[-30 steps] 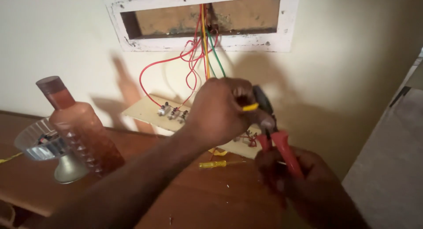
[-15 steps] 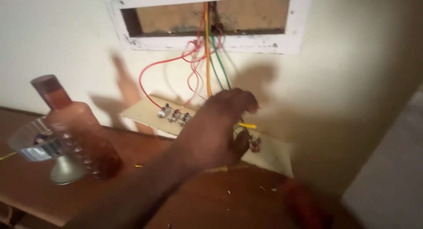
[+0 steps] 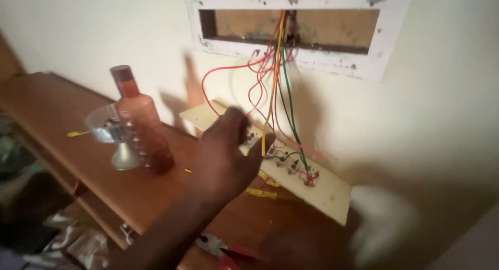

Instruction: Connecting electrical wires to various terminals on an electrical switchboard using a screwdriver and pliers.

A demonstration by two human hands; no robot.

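Yellow wire (image 3: 264, 143) now pinched in my left hand (image 3: 226, 155) against the cream switch board (image 3: 322, 189) leaning on the wall, while my right hand (image 3: 291, 249) has dropped low with the red pliers (image 3: 236, 257), blurred, grip unclear.

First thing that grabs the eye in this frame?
The bundle of coloured wires spilling from the open wall box down to the pale switch plate leaning on the wall. The left hand reaches at that plate; a reddish bottle stands on the wooden shelf, left.
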